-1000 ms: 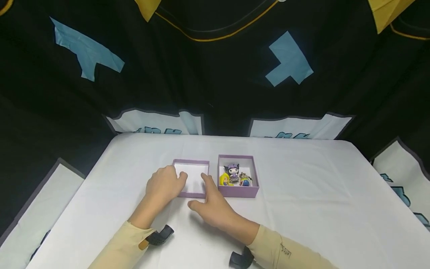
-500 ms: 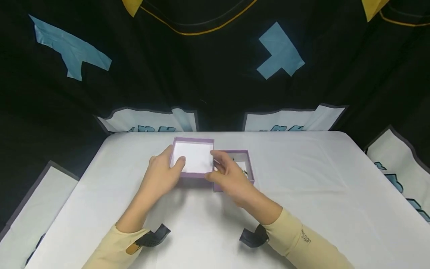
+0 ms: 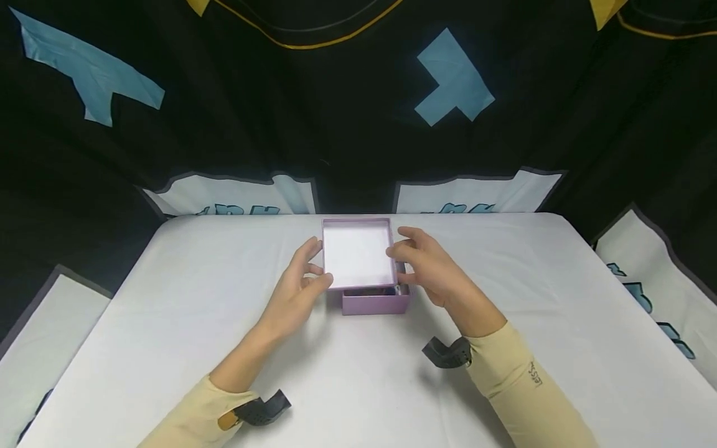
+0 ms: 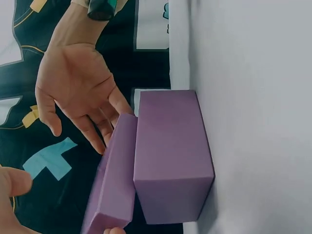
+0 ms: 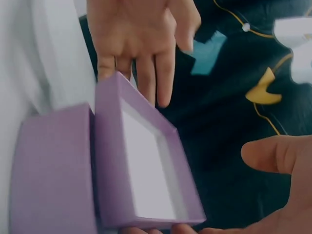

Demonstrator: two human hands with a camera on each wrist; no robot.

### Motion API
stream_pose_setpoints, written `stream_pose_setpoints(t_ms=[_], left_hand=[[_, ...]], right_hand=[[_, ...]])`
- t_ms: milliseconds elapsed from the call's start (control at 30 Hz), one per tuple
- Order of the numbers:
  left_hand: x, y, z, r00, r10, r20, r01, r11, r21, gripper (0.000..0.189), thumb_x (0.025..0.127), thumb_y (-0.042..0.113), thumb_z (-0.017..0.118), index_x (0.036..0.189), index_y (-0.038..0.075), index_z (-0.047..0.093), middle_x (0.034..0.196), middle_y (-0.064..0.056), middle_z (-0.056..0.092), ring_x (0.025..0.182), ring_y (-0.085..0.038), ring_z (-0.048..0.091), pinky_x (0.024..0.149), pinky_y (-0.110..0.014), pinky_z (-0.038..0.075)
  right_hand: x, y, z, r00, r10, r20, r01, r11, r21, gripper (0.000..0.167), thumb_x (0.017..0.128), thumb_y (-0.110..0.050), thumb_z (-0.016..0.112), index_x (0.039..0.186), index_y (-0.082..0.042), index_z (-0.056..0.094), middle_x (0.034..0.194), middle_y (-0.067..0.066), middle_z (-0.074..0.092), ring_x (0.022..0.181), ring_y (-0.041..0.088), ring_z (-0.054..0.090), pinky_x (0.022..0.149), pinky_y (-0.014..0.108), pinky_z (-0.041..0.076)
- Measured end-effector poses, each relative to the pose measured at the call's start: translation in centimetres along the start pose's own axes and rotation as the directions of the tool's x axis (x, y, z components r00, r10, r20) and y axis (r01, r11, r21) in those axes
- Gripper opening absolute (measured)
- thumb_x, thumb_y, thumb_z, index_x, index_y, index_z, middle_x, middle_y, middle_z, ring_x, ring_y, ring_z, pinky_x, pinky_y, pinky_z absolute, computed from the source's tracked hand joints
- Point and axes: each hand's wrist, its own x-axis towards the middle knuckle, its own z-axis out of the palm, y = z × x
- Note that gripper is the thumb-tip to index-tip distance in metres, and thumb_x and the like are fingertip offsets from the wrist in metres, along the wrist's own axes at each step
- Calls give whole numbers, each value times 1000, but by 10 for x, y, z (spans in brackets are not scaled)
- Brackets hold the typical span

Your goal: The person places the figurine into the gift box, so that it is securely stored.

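Observation:
A shallow purple box lid (image 3: 358, 254), its white inside turned up toward me, is tilted over the deeper purple box (image 3: 375, 304). Straight fingers of my left hand (image 3: 297, 295) touch the lid's left side, the thumb apart from it in the right wrist view. At the lid's right side, fingertips of my right hand (image 3: 431, 264) support it, and that thumb too stands off the lid (image 5: 146, 165). In the left wrist view the lid leans close to the box (image 4: 170, 141); whether they touch I cannot tell. The lid hides nearly all of the box's inside.
A white cloth covers the table (image 3: 532, 298). Behind its far edge hangs a dark printed curtain (image 3: 336, 124). Black wrist mounts (image 3: 448, 353) jut out from both sleeves.
The lid has been lifted off the table and carried right, over the box with the small figurines, which it now hides. The right hand has moved to the lid's right side.

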Motion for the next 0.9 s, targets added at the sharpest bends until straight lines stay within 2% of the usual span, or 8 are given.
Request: stream_pose_setpoints(t_ms=[167,367,467,567,633,700,833,900], left_hand=[[4,4,7,992,119,38,-115,989,-94,70,97,15,53,156,15,15,157,-4,27,123,-31,46,99,-48,42],[14,9,16,991,133,-6,-133,979,-153,75,97,21,57,157,29,13,153,-3,30,131,-32,45,106,-44,41],[18,8,21,990,137,-44,-143,973,-180,68,98,17,58,155,23,23,143,-8,32,133,-33,43,106,-39,42],[20,6,25,986,143,-90,-157,972,-174,49,98,14,58,145,11,43,131,-11,35,133,-30,42,106,-35,41],[20,5,27,981,152,-117,-170,971,-165,35,95,9,61,130,4,56,125,-12,38,132,-27,43,106,-34,41],[20,2,29,980,152,-126,-170,975,-145,26,91,4,66,116,3,63,123,-10,40,132,-23,42,105,-33,41],[17,-6,31,987,136,-91,-142,988,-62,22,82,-4,72,100,6,67,118,-6,44,136,-22,38,101,-31,44],[15,-9,31,991,121,-61,-121,993,-5,21,79,-4,74,95,7,67,114,-7,45,138,-24,38,100,-32,45]], right_hand=[[-2,-6,-13,998,-37,-55,38,999,13,62,97,-23,53,150,-4,27,150,16,31,135,32,37,106,54,38],[-5,-8,-19,985,-125,-117,134,988,74,46,101,-26,48,137,-1,34,141,15,38,131,34,39,106,53,39],[-6,-6,-18,978,-148,-146,163,983,91,39,101,-26,50,125,2,39,134,15,41,127,31,44,105,47,42],[-6,-4,-17,972,-163,-170,168,986,14,35,96,-19,58,119,3,43,122,16,45,115,28,52,101,39,46],[-5,-1,-18,974,-169,-152,162,985,-62,34,92,-10,62,118,3,45,115,17,49,106,27,56,96,36,49],[-4,1,-20,981,-168,-101,153,978,-142,36,87,-4,64,119,3,49,111,17,52,102,28,58,91,35,50],[-3,7,-22,988,-153,18,153,956,-250,35,84,-2,67,116,3,57,112,16,60,110,27,58,91,36,51],[-4,9,-22,989,-145,34,148,940,-307,31,84,-6,69,112,1,62,112,13,63,114,25,57,94,38,49]])
